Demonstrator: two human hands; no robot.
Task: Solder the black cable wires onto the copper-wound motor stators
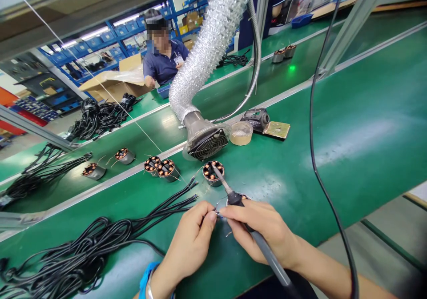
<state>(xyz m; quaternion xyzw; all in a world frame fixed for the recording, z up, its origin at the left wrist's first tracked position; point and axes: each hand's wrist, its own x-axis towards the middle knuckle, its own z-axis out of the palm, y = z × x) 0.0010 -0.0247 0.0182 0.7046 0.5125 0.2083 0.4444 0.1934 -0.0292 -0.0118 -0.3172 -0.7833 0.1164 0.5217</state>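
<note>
My left hand (191, 241) is closed in a pinch on the thin end of a wire, whose tip shows between the thumb and forefinger. My right hand (267, 230) grips a soldering iron (235, 198), its tip slanting up to the left. The thumb and finger of that hand meet near the same wire end. Beyond the iron's tip stands a motor stator (213, 181) with copper windings. Another stator is mostly hidden behind my right hand. A black cable (147, 242) runs under my left wrist.
Bundled black cables (100, 241) lie at left. Several stators, including a pair (168, 172), stand on the green bench. A silver fume duct (207, 54) hangs ahead beside a tape roll (241, 134) and an iron stand (256, 120). A black cord (313, 157) hangs at right. A person (163, 59) sits opposite.
</note>
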